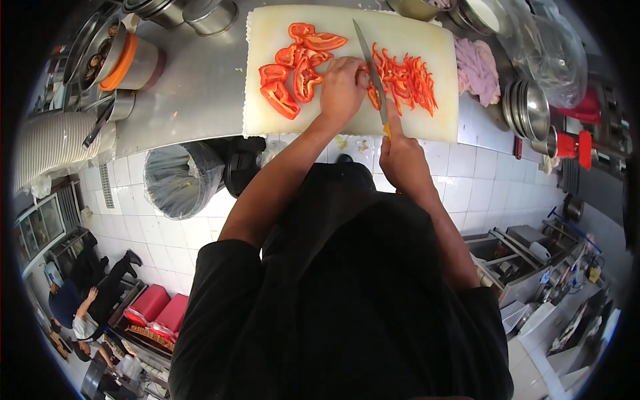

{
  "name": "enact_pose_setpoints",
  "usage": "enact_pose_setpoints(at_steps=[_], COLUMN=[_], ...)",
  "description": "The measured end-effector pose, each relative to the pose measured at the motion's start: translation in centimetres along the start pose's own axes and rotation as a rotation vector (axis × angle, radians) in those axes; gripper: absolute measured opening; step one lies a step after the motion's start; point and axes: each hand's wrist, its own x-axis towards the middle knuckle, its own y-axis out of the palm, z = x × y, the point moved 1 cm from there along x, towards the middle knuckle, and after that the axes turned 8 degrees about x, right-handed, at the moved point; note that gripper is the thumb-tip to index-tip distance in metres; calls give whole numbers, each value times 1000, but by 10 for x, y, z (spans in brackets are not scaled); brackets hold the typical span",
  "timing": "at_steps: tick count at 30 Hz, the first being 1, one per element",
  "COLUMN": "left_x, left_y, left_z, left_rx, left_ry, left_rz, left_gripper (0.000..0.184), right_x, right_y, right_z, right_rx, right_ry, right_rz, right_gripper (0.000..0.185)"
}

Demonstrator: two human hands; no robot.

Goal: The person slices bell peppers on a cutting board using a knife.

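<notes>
Left fingers bunch over red pepper and right fingers clasp a knife, steel bowls crowding upper right, a bucket standing upper left.

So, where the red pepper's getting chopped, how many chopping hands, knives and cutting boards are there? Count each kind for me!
Hands: 2, the left hand and the right hand
Knife: 1
Cutting board: 1
Total: 4
</notes>
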Motion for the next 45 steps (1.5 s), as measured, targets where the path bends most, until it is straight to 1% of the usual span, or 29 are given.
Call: enact_pose_setpoints(at_steps=[1, 4, 7, 11, 14, 17, 20, 22, 25, 27, 28, 31, 34, 37, 45], left_x=[0, -6, -18, -20, -17, -18, -17, -18, -20, -26, -28, -35, -36, -35, -36], left_y=[-2, -5, -7, -7, -8, -7, -9, -7, -9, -15, -18, -25, -21, -19, -18], left_z=[-2, -4, -5, -5, -3, -3, 2, 2, 1, -2, -4, -8, -8, -10, -9], left_rx=[-6, -15, -34, -52, -41, -27, -29, -29, -25, -28, -27, -9, -23, -11, 15], left_ry=[-12, 97, 116, 98, 111, 135, 145, 140, 126, 28, -18, 14, 43, 40, 76], left_rz=[-9, -59, 99, 137, 171, 193, 204, 210, 153, 117, 97, 102, 87, 93, 118], left_gripper=[10, 10, 10, 9, 10, 11, 12, 12, 10, 9, 9, 10, 9, 9, 7], right_x=[0, 1, 0, 1, 19, 52, 67, 62, 42, 29, 25, 18, 16, 18, 17], right_y=[0, 1, -2, 2, 6, 8, -10, -21, -32, -34, -30, -9, -5, 0, 10], right_z=[0, -1, 0, -3, -10, -27, -17, -13, 3, 15, 17, 9, 6, 4, -1], right_rx=[3, 14, 10, 18, 87, 146, 187, 140, 122, 147, 116, 49, 54, 63, 136], right_ry=[-7, -9, 1, -11, 32, -89, 17, 42, 103, 159, 138, 71, 38, 84, 57], right_rz=[-3, 1, 9, 1, 52, -23, 74, 112, 183, 221, 183, 89, 89, 101, 72], right_gripper=[71, 72, 72, 73, 75, 76, 76, 76, 75, 76, 75, 76, 76, 75, 75])
